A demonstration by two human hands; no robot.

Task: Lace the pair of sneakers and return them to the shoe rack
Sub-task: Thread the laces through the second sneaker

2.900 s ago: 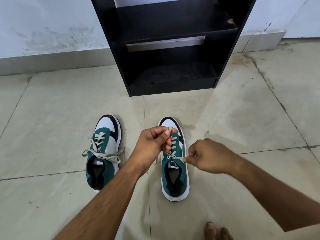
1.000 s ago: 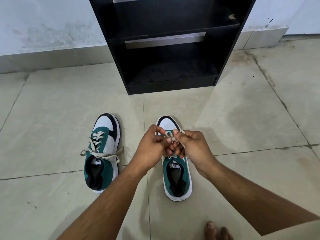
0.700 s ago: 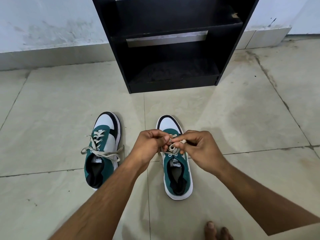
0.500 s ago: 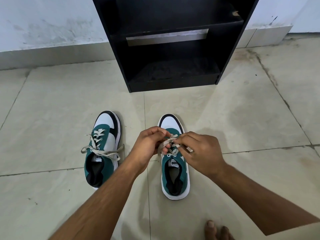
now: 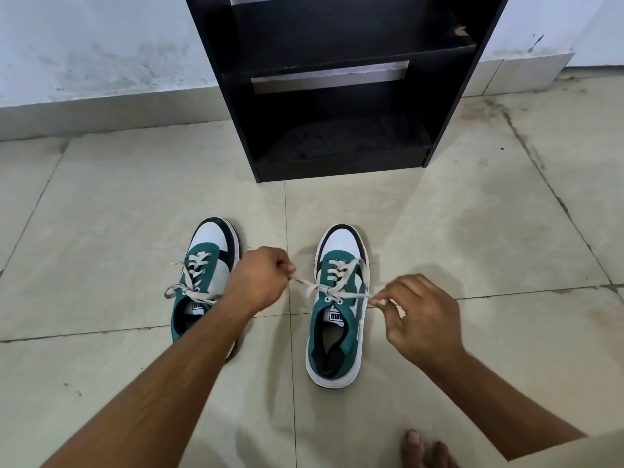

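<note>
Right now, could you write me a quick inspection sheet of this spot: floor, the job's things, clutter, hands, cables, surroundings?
Surface: pale tiled floor, stained, with dark grout lines.
Job's things: right sneaker on the floor, its lace pulled out to both sides; left sneaker beside it, laced, ends loose; black shoe rack behind them, shelves bare.
Clutter: nothing seen.
Hands: left hand pinches one lace end; right hand pinches the other.
Cables: nothing seen.
Surroundings: scuffed white wall behind the rack; bare toes at the bottom edge.
</note>
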